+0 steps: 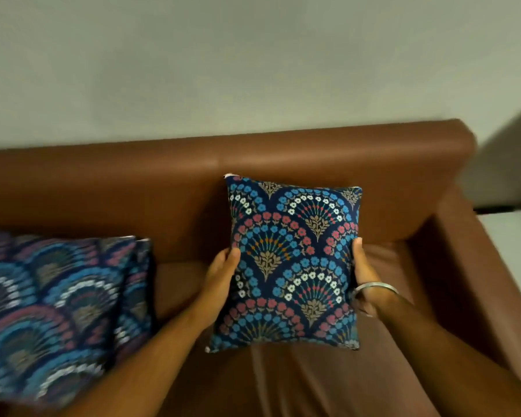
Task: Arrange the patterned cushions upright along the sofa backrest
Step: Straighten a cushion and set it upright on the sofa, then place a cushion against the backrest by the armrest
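Observation:
A dark blue cushion (292,263) with fan-shaped flower patterns stands upright on the brown sofa seat, just in front of the backrest (283,155). My left hand (221,273) grips its left edge and my right hand (363,275), with a metal bangle on the wrist, grips its right edge. More cushions of the same pattern (51,311) lie stacked at the left on the seat, blurred; at least two overlap there.
The sofa's right armrest (475,281) rises close to the held cushion. Bare seat (178,284) shows between the held cushion and the stack. A pale wall (223,61) runs behind the backrest.

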`<action>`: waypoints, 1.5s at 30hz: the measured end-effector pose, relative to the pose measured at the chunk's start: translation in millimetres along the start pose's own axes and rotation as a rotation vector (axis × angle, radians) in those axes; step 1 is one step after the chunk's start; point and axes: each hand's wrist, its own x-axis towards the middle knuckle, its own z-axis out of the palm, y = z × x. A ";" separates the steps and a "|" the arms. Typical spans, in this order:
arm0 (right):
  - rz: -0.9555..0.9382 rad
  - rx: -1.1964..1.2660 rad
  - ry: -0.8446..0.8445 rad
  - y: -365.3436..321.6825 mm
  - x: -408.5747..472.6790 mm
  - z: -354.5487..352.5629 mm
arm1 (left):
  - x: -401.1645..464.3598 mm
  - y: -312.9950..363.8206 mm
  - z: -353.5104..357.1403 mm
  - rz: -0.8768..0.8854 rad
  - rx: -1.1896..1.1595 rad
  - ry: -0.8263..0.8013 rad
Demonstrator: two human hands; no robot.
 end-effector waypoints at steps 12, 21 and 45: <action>-0.206 0.169 0.387 -83.8 140.2 -246.4 | 163.5 -68.9 322.7 -0.110 -0.110 -0.291; -0.488 -0.127 0.610 2.1 96.2 -179.3 | 140.7 -64.8 268.6 -0.038 0.069 -0.220; 0.303 -0.294 -0.317 196.7 -27.9 447.5 | -46.3 -38.4 -497.8 -0.167 0.200 0.580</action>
